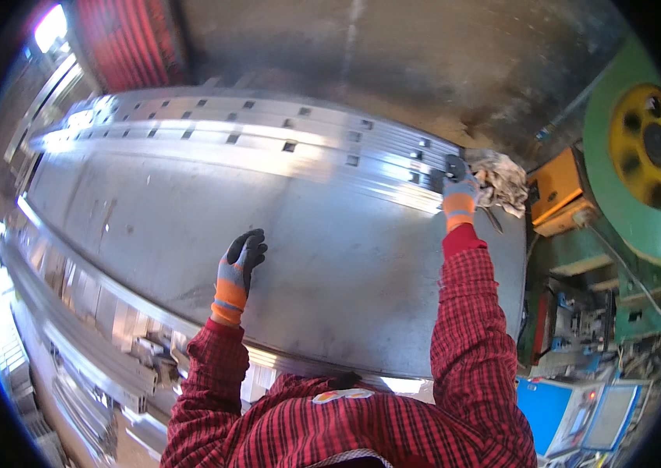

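My left hand (pixel 242 267), in an orange and dark-grey glove, hovers over the near part of a grey metal tabletop (pixel 330 257). Its fingers are loosely bent and hold nothing. Farther off to the right, my right hand (pixel 459 186) in a matching glove is at the right end of a row of long silver metal profiles (pixel 268 129). Its dark fingers look closed on the end of a profile, though the fingertips are partly hidden. Small square holes run along the profiles, which lie side by side across the far part of the table.
A crumpled rag (pixel 502 181) lies right of my right hand, with a thin dark tool (pixel 492 220) nearby. Green machinery with a yellow wheel (pixel 650 144) stands at the right. More metal profiles (pixel 73 320) lie at the lower left. A red ribbed object (pixel 127 43) stands behind the table.
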{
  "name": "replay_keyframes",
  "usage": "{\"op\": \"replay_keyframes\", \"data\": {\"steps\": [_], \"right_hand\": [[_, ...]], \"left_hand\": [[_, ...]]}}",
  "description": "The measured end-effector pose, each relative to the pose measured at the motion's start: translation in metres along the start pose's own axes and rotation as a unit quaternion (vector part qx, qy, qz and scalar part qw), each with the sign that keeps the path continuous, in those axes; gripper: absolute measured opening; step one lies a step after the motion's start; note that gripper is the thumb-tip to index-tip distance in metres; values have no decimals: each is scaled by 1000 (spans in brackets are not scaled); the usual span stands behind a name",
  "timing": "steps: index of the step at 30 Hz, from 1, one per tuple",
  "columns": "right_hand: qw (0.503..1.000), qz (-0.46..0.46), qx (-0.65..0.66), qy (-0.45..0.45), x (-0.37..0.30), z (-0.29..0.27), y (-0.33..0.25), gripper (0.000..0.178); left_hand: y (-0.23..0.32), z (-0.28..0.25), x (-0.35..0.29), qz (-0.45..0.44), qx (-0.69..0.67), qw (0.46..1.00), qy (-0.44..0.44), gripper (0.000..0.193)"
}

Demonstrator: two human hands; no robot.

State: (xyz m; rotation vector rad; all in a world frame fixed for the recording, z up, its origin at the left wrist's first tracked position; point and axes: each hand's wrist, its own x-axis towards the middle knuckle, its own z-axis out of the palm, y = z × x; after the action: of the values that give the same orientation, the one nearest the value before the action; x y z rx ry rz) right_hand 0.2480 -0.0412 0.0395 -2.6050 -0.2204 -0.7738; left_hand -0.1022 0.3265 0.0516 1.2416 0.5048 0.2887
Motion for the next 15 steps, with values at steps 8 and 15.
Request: {"op": "replay_keyframes", "data": {"steps": [8,15], "right_hand": [[991,-116,-32,-50,11,13,77,40],[993,-35,-107,-24,14,-34,13,47]], "left_hand": [[-13,-51,-49,76,33,990,118,30],[-60,-157,-104,256,72,818,509,43]]}}
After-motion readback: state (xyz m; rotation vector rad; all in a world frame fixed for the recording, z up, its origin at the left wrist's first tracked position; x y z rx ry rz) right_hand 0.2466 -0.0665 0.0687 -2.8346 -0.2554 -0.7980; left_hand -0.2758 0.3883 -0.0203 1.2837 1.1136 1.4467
